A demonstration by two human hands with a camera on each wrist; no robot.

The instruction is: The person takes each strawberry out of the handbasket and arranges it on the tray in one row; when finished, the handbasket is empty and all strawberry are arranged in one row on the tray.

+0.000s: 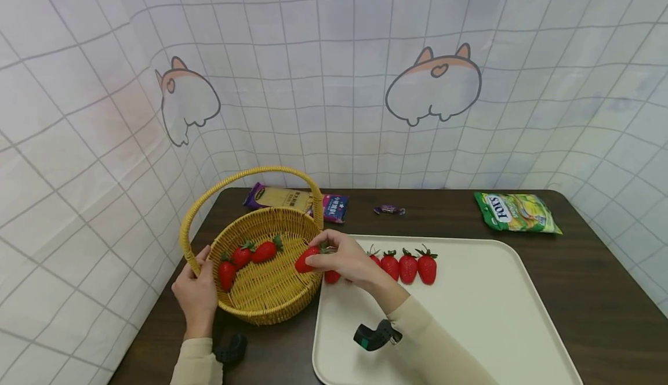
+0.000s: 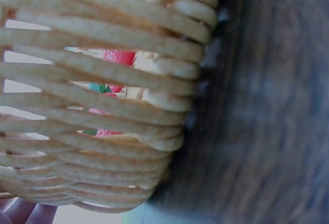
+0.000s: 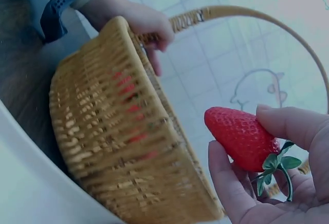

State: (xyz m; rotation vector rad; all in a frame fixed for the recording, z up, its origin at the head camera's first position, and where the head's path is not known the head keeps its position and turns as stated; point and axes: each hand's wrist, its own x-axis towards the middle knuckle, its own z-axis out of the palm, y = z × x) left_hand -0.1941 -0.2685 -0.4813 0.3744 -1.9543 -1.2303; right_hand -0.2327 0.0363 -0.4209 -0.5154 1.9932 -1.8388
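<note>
- Yellow woven basket [image 1: 273, 313], arched handle [image 1: 250, 171], on dark table [image 1: 590, 280]; three strawberries [image 1: 265, 251] inside.
- Left hand [image 1: 197, 292]: gripping the basket beside the handle's base.
- Right hand [image 1: 341, 257]: thumb and fingers pinching one red strawberry [image 3: 240, 136] (green leaves toward the palm), near the basket's right rim.
- Cream tray [image 1: 485, 315]: strawberry row [image 1: 407, 268], partly hidden by that hand.
- Behind: green FOX'S packet [image 1: 522, 213].
</note>
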